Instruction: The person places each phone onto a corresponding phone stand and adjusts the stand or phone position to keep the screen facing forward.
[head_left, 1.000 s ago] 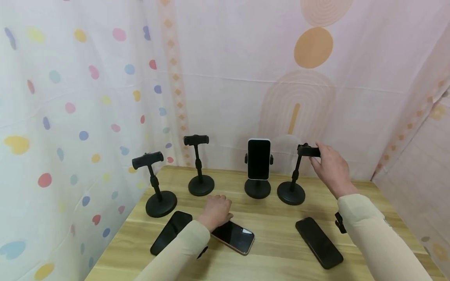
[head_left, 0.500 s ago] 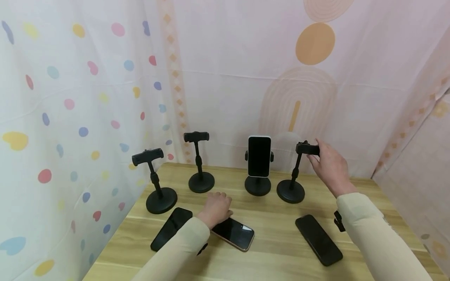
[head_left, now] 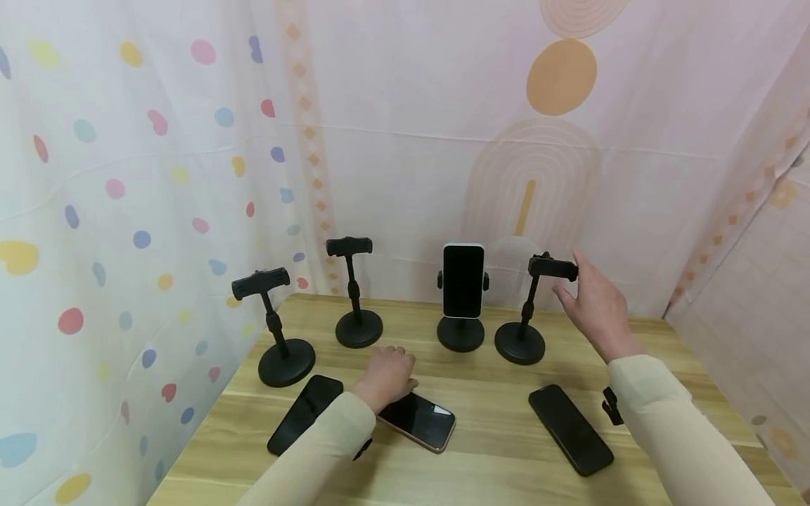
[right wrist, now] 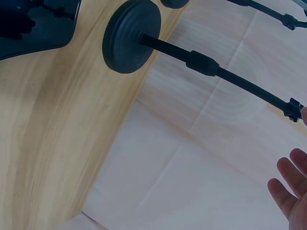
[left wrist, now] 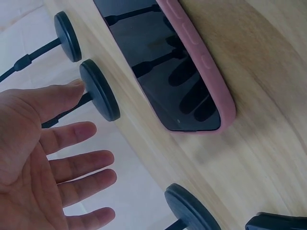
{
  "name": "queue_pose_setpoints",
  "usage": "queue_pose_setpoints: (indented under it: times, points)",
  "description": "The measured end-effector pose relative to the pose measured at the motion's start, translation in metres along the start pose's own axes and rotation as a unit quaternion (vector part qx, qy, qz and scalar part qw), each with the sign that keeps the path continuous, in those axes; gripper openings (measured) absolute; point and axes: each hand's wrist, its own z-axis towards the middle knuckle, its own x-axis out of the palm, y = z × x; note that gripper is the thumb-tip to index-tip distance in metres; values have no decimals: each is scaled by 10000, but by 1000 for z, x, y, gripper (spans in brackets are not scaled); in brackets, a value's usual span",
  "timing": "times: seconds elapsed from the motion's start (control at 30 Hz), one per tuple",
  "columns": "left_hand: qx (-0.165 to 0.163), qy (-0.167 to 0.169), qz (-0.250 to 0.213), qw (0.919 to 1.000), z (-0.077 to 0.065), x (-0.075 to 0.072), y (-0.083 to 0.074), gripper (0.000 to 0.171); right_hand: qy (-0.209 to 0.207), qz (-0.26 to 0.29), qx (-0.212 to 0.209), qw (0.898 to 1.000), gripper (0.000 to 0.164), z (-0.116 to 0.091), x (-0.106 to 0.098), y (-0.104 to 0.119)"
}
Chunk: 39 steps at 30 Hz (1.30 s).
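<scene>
My right hand [head_left: 601, 306] is beside the end of the black clamp [head_left: 553, 268] on the rightmost phone stand [head_left: 520, 343], thumb lowered away from the clamp and fingers loosely spread. That stand's pole [right wrist: 201, 63] leads toward the hand in the right wrist view; the clamp is out of that view. My left hand [head_left: 384, 376] hovers over the far end of a phone in a pink case [head_left: 420, 422], fingers relaxed and holding nothing. In the left wrist view the fingers [left wrist: 88, 165] are apart from the pink-cased phone [left wrist: 218, 96], and its dark screen reflects them.
A white-framed phone [head_left: 463, 281] stands upright in another stand [head_left: 460, 334]. Two stands with bare clamps [head_left: 261, 282] are at the left. One black phone [head_left: 305, 413] lies left of my left hand, another black phone [head_left: 571, 430] at the front right. Curtains [head_left: 405, 183] hang behind the wooden table [head_left: 493, 450].
My right thumb has come away from the clamp and the hand has loosened at its end. The left hand stays over the pink-cased phone. The head view has shifted slightly.
</scene>
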Motion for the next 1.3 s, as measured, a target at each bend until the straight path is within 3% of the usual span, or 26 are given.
queue_pose_setpoints:
  times: [0.23, 0.43, 1.0, 1.3]
  points:
    - [-10, 70, 28, 10000, -2, 0, 0, 31, -60, 156, 3, 9999, 60, -8, 4, -2]
    - [22, 81, -34, 10000, -4, -2, 0, 33, 191, 164, 78, 9997, 47, -15, 10, -6]
    - [-42, 137, -267, 9995, -6, -3, -1, 35, 776, -128, 153, 9968, 56, -43, 30, -13]
    - [-127, 258, -441, 9986, -7, -7, -1, 35, 970, 117, 297, 9948, 55, -57, 39, -15]
